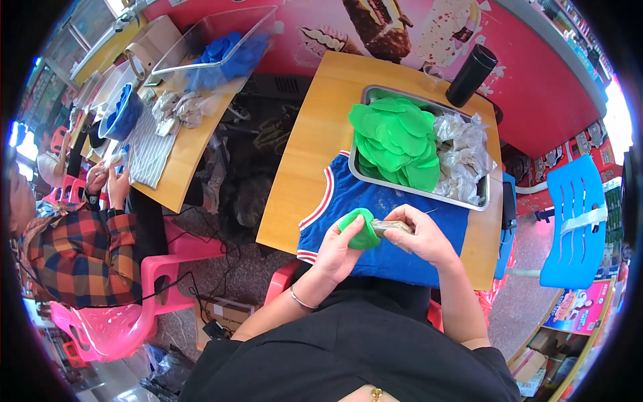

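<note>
My left hand [341,248] grips a round green piece [362,238], thumb over its face, above a blue garment [429,261] with red-and-white trim on the wooden table. My right hand [422,234] pinches a crumpled, pale brownish plastic packet [388,226], whose narrow end meets the green piece; whether it is inside cannot be told. Behind my hands, a steel tray [420,199] holds a pile of flat green round pieces [392,137] on its left and crumpled clear bags [462,157] on its right.
A black tumbler [471,75] stands behind the tray. To the left, a person in plaid [80,261] sits on a pink chair [107,335] at another table [171,187] with bins of blue pieces [228,50]. A blue chair [569,221] is at the right; cables cross the floor.
</note>
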A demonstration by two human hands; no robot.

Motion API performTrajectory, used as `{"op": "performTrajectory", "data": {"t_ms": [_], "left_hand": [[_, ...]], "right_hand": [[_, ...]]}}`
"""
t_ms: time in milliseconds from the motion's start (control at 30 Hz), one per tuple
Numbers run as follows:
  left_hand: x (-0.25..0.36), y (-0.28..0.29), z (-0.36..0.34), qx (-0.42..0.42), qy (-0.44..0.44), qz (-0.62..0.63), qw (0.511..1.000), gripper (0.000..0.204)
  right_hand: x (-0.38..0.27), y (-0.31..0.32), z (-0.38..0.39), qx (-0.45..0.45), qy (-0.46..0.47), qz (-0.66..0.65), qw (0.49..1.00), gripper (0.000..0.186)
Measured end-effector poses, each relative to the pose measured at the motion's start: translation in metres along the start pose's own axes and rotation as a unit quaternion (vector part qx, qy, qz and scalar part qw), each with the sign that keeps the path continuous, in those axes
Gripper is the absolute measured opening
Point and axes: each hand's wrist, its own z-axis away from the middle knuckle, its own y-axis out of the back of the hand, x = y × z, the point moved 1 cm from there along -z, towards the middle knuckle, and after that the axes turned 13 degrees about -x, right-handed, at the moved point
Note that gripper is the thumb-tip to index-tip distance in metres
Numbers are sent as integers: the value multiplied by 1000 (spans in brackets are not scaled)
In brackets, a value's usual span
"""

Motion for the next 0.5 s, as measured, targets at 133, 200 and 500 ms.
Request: {"op": "performTrajectory", "data": {"t_ms": [133,200,500], "left_hand": [[-2,5,-1,5,21,-3,1000,15],[-5,7,-2,-6,33,-47,998,14],[-10,3,-5,-14,16,-105,994,12]], "right_hand": [[2,-2,6,11,9,-125,992,29],[-1,-4,4,55,53,-127,989,27],[-4,-15,3,83,170,-58,980,26]]}}
